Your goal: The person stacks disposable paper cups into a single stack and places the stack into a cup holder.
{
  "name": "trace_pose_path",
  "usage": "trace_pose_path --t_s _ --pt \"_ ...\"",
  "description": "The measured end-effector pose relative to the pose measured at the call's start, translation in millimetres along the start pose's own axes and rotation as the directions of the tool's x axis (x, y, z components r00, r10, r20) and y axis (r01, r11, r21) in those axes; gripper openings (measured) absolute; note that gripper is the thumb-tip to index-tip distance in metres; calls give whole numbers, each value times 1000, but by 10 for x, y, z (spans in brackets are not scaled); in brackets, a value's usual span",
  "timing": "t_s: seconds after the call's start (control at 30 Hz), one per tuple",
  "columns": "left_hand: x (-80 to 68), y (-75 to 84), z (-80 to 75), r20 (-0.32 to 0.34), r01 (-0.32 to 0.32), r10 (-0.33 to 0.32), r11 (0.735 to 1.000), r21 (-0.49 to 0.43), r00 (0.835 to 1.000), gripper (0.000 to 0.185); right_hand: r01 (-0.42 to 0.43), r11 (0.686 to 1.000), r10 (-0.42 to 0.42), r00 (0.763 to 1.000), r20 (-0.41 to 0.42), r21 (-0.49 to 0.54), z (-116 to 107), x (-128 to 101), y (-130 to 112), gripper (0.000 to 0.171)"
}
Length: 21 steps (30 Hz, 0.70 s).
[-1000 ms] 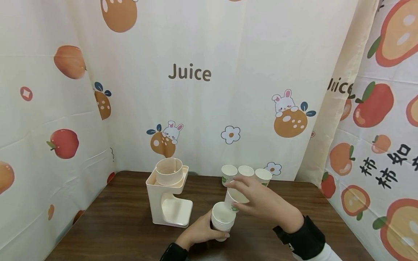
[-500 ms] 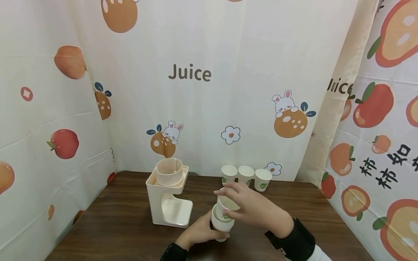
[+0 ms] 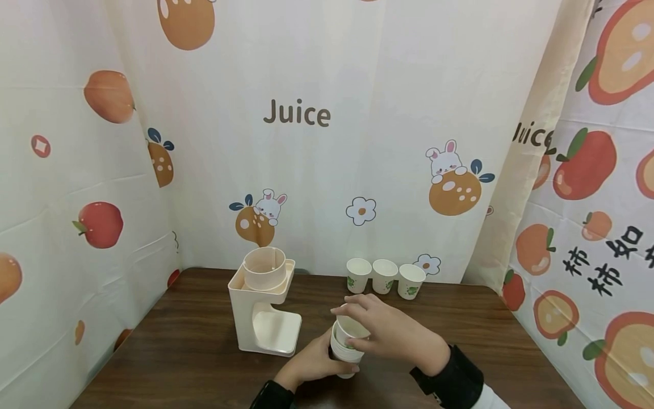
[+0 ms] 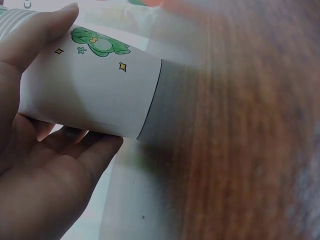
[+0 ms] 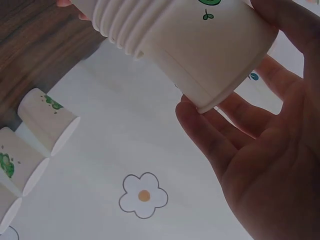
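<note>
At about 6 o'clock on the dark wooden surface point(image 3: 194, 346), the left hand point(image 3: 311, 363) grips a stack of white paper cups point(image 3: 344, 353) while the right hand point(image 3: 388, 332) pinches the top white paper cup point(image 3: 352, 328), which could jam or crumple if pressed in tilted.

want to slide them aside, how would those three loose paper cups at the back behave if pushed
The three paper cups look thin-walled and empty, so probably very light; a nudge would likely slide or topple them. They stand narrow end down, so they are likely top-heavy and tippy. If knocked over, they would probably roll in a curve. The cup stack that the left hand grips shows that they nest.
</note>
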<state>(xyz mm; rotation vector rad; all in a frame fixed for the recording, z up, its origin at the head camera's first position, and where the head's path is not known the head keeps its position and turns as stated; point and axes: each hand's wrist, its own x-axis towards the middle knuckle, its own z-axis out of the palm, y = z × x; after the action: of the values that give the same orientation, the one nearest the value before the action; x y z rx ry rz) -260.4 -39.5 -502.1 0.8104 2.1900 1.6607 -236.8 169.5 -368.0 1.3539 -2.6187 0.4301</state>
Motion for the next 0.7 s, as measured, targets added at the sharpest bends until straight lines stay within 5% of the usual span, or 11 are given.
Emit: trace_pose_path --t_s 0.7 --pt "-23 2 15 -20 13 -13 1000 21 1000 75 19 998 -22 999 40 66 276 -5 117 46"
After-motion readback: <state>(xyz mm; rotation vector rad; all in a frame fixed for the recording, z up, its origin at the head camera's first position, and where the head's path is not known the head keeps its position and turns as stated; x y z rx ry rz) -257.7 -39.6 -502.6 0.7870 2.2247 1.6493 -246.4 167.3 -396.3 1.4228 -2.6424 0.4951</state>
